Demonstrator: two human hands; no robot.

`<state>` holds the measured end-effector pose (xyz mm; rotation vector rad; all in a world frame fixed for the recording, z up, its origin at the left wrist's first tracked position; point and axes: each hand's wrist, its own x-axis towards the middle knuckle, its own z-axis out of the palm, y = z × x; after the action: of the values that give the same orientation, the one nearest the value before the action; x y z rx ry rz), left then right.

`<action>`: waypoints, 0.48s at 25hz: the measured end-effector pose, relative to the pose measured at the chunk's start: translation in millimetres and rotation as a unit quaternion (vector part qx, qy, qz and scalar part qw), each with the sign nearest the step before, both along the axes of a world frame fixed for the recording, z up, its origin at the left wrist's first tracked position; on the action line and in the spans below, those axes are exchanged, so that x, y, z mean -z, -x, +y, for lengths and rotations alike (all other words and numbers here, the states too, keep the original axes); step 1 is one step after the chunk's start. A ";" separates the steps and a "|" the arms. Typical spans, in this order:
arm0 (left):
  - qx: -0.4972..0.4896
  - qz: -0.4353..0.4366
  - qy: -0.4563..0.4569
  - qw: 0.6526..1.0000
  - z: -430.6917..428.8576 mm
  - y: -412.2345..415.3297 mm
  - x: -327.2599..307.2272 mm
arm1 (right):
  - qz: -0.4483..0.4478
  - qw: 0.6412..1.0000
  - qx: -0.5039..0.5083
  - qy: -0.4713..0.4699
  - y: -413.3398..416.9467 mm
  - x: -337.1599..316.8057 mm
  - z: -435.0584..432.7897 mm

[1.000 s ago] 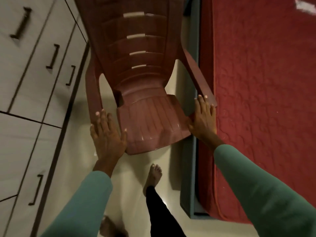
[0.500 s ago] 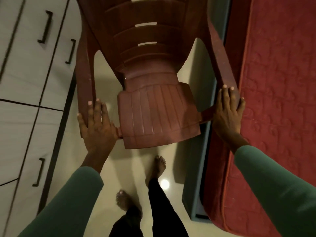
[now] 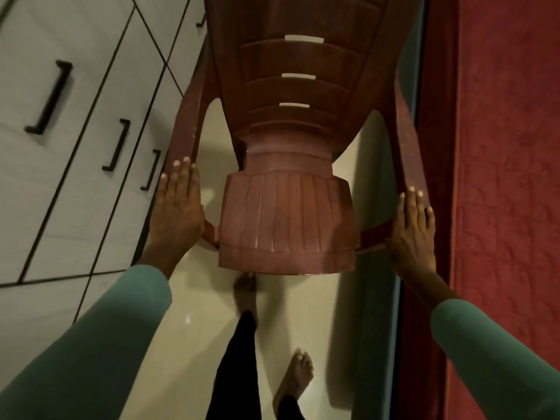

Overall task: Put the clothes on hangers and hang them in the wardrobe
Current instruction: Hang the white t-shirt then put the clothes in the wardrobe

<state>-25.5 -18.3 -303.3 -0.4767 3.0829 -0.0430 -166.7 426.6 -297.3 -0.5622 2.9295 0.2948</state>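
Note:
A brown plastic chair (image 3: 288, 219) fills the middle of the view, its slatted back pointing away from me. My left hand (image 3: 177, 207) grips the front end of the chair's left armrest. On the right armrest's front end sits my right hand (image 3: 412, 228), fingers wrapped over it. The wardrobe (image 3: 75, 122), pale wood-grain with black bar handles, runs along the left; its doors are shut. No clothes or hangers are in view.
A bed with a red quilted cover (image 3: 509, 177) and a grey-blue frame (image 3: 375, 298) runs along the right. The chair stands in the narrow strip of cream tiled floor (image 3: 197, 328) between wardrobe and bed. My bare feet (image 3: 298, 374) are below the chair.
The chair has shifted between wardrobe and bed with both hands on its armrests. My feet have stepped; the view has swung so more of the wardrobe shows.

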 end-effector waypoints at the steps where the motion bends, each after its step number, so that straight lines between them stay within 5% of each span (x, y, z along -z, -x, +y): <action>1: 0.009 -0.004 -0.004 1.000 -14.2 30.0 -1.5 | -0.008 1.000 0.013 -0.004 23.7 -3.6 -12.9; 12: 0.040 -0.053 0.007 0.998 -124.8 314.0 -8.3 | -0.023 0.998 0.049 -0.033 281.2 -7.0 -109.6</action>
<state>-339.5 -143.1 -295.0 -0.3393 2.9980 -0.0884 -447.9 317.0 -290.4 -0.4099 2.8803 0.3611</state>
